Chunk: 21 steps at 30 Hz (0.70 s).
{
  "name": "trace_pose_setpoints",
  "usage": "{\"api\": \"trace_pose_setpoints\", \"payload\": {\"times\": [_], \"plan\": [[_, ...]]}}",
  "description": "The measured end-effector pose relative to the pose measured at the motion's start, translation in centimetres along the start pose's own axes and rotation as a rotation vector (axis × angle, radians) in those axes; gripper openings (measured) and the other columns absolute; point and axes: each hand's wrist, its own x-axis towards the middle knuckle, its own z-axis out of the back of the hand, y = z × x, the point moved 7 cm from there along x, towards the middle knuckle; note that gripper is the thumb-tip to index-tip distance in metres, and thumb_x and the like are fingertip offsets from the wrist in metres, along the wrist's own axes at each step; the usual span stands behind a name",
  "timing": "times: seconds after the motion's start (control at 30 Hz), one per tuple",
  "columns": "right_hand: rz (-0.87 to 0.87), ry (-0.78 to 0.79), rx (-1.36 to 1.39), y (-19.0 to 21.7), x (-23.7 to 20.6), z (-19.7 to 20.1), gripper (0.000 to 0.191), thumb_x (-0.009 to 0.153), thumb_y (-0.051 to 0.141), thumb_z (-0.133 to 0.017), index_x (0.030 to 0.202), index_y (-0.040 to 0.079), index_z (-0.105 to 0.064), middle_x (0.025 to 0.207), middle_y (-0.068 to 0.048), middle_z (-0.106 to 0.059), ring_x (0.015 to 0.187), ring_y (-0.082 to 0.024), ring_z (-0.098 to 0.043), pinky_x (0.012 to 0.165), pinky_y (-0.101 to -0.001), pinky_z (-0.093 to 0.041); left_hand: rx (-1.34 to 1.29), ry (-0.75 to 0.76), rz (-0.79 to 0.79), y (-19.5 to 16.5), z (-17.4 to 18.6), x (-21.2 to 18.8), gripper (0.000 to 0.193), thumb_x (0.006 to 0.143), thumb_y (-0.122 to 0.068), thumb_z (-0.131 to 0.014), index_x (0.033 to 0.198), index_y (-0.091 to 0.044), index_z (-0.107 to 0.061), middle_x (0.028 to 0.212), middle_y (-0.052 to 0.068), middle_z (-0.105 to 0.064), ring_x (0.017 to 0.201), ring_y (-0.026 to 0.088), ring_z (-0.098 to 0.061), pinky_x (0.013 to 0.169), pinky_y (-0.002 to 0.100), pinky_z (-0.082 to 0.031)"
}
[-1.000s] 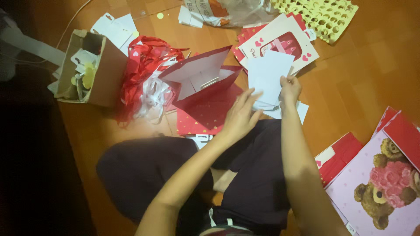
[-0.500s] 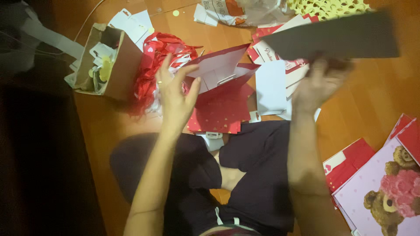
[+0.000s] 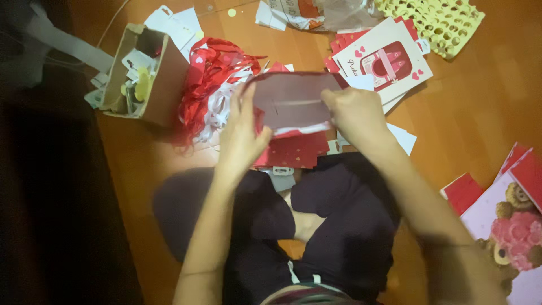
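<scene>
The red paper gift bag (image 3: 291,104) is held up off the floor between the two hands, just in front of the person's crossed legs, its pale inside face turned toward the camera and its long axis running left to right. The left hand (image 3: 240,135) stands against the bag's left edge, fingers (image 3: 246,101) stretched up along that side and pressed to the paper rather than curled round it. The right hand (image 3: 355,113) meets the opposite end, its fingers closed on the right edge near the top; how tightly they pinch is blurred. Both hands lie level with the bag, one at each short end, so neither is nearer. Directly below it a red sheet with small dots (image 3: 293,151) lies flat on the floor. To the left sits a tangle of red and white ribbon (image 3: 212,90), and beyond that an open cardboard box (image 3: 149,76) of small tags. Behind the bag, flat printed bags (image 3: 384,59) are stacked, with a yellow perforated tray (image 3: 435,22) further off. At the far right lies a teddy-bear card (image 3: 511,231).
</scene>
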Motion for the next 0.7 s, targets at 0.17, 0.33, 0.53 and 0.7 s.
{"api": "trace_pose_setpoints", "payload": {"times": [0.17, 0.33, 0.53, 0.7], "plan": [[0.092, 0.306, -0.321, 1.8, 1.7, -7.6, 0.008, 0.081, 0.015, -0.073, 0.087, 0.015, -0.079, 0.075, -0.007, -0.073, 0.076, -0.025, -0.074, 0.057, -0.0403, -0.056, 0.045, 0.081, -0.122, -3.2, -1.0, -2.0, 0.086, 0.074, 0.007, -0.063, 0.155, -0.005, -0.037, 0.162, 0.019, -0.036, 0.115, 0.036, -0.066, 0.090, 0.044, -0.057], [0.257, 0.053, -0.294, 3.3, 6.8, -13.9, 0.020, 0.079, 0.019, -0.069, 0.096, 0.013, -0.078, 0.096, -0.010, -0.077, 0.090, -0.027, -0.075, 0.071, -0.0419, -0.059, 0.039, 0.144, -0.094, -4.1, -1.7, -2.8, 0.091, 0.069, 0.009, -0.062, 0.155, -0.005, -0.037, 0.161, 0.017, -0.037, 0.098, 0.035, -0.071, 0.076, 0.045, -0.057], [0.257, 0.247, -0.173, 3.9, 10.8, -20.4, 0.024, 0.093, 0.018, -0.061, 0.111, 0.014, -0.076, 0.108, -0.018, -0.075, 0.098, -0.035, -0.073, 0.077, -0.0523, -0.058, 0.061, 0.023, -0.205, -3.8, -0.1, -2.2, 0.093, 0.070, 0.006, -0.064, 0.158, -0.002, -0.032, 0.161, 0.017, -0.036, 0.117, 0.040, -0.066, 0.088, 0.043, -0.057], [0.093, 0.447, 0.192, 2.2, 9.2, -22.3, 0.028, 0.101, 0.023, -0.052, 0.114, 0.012, -0.073, 0.112, -0.018, -0.073, 0.104, -0.036, -0.069, 0.090, -0.0501, -0.052, 0.039, 0.101, -0.112, -2.8, -1.2, -2.0, 0.096, 0.070, 0.007, -0.064, 0.159, -0.003, -0.030, 0.163, 0.018, -0.034, 0.114, 0.039, -0.065, 0.089, 0.044, -0.056]]}}
